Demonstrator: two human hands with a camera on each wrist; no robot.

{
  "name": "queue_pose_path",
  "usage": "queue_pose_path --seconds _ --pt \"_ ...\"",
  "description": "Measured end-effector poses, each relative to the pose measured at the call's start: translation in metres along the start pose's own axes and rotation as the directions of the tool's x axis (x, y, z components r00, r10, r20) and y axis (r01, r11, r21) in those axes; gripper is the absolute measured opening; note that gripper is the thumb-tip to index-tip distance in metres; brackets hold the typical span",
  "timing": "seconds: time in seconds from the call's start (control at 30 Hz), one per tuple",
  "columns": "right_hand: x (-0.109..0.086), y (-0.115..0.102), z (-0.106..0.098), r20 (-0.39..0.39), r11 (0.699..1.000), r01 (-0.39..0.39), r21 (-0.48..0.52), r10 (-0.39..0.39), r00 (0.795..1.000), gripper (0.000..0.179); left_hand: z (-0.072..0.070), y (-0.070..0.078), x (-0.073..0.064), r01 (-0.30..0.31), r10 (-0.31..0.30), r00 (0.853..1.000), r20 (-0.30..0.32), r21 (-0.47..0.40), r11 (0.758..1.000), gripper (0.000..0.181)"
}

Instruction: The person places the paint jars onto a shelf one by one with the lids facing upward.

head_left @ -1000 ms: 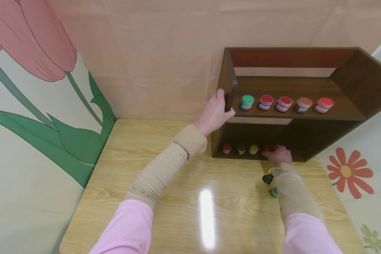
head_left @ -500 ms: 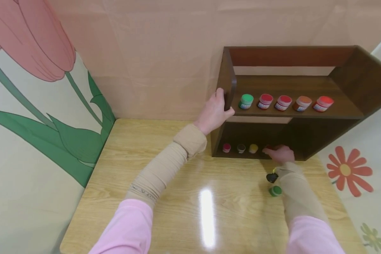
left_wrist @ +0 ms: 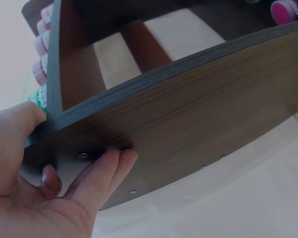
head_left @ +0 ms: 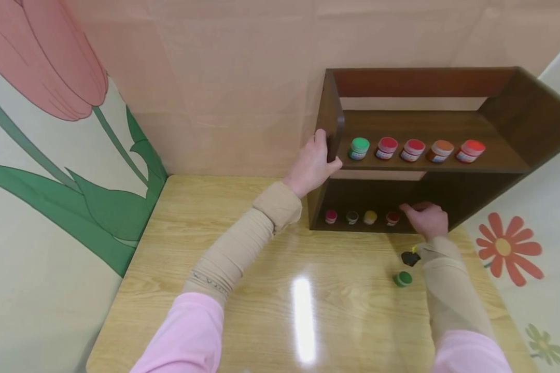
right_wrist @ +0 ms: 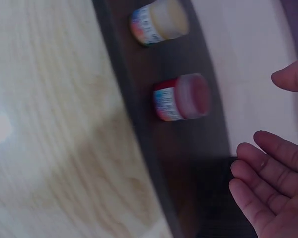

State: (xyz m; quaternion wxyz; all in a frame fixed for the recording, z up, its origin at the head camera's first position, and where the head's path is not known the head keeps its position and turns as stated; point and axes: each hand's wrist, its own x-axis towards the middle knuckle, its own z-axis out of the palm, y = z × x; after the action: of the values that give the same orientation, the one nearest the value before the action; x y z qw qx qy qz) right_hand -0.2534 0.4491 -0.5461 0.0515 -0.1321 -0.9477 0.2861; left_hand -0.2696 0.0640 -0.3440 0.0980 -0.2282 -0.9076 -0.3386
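A dark brown two-tier shelf (head_left: 424,171) stands at the back of the table. My left hand (head_left: 310,163) grips its left side panel (left_wrist: 188,109), thumb at the front edge and fingers on the outer face. My right hand (head_left: 427,218) is at the lower tier, fingers spread apart and holding nothing. Just left of it stands a dark red paint jar (head_left: 392,218), upright and apart from the fingers (right_wrist: 260,163) in the right wrist view. A yellow paint jar (head_left: 369,217), a dark brown one (head_left: 352,217) and a magenta one (head_left: 331,216) continue that row leftward.
On the upper tier, a green paint jar (head_left: 359,148) and several red and orange jars (head_left: 413,150) stand in a row. Another green jar (head_left: 403,279) is on the wooden table (head_left: 242,311) near my right forearm. A black tag (head_left: 410,258) hangs by the right cuff.
My right hand has let go of the dark red jar and moved right, leaving the jar in view on the lower tier. The left hand keeps its grip on the panel.
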Motion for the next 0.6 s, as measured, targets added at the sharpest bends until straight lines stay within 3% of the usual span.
queue_pose_path --seconds 0.37,0.6 --pt "-0.017 -0.031 -0.035 -0.126 0.998 0.060 0.020 -0.057 0.990 0.061 0.000 -0.001 0.001 -0.021 0.021 1.000 -0.016 0.022 1.000 0.043" --pt "-0.026 -0.042 -0.055 -0.127 0.995 0.098 0.021 -0.095 0.987 0.060 0.000 0.000 0.000 -0.002 0.002 1.000 -0.009 0.014 1.000 0.043"
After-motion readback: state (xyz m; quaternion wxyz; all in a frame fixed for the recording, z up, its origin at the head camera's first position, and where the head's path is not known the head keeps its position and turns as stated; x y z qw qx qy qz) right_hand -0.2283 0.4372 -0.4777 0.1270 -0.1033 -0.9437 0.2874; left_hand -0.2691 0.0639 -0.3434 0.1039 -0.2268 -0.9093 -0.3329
